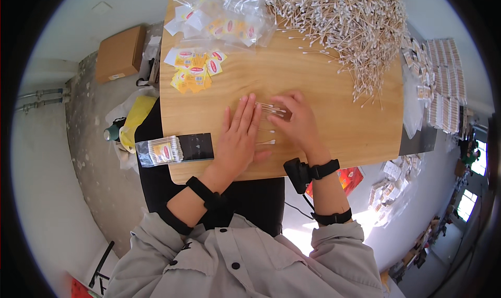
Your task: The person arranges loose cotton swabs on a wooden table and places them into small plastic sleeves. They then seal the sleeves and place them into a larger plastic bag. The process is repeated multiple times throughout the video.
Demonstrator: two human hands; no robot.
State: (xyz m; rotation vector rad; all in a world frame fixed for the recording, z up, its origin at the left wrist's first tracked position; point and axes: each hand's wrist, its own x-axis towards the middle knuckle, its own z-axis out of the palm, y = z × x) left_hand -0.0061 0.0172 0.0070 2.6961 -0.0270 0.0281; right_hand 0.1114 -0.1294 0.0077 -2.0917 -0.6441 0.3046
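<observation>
Fingers (279, 106) of right hand (297, 123) gather cotton swabs (271, 109); filled swab pkt (166, 150) nr left hand (237, 138).

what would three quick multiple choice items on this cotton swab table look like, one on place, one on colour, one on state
1. Where is the big heap of cotton swabs on the wooden table?
A. far right part
B. near left corner
C. under the table

2. What colour are the loose small labels?
A. blue
B. mostly yellow with red
C. black

3. How is the left hand?
A. clenched in a fist
B. lifted off the table
C. flat, fingers spread on the table

Answers: 1 A, the heap fills the far right part of the table. 2 B, they are yellow with red ovals. 3 C, the palm lies down beside the right hand, which touches a small bunch of swabs.
</observation>
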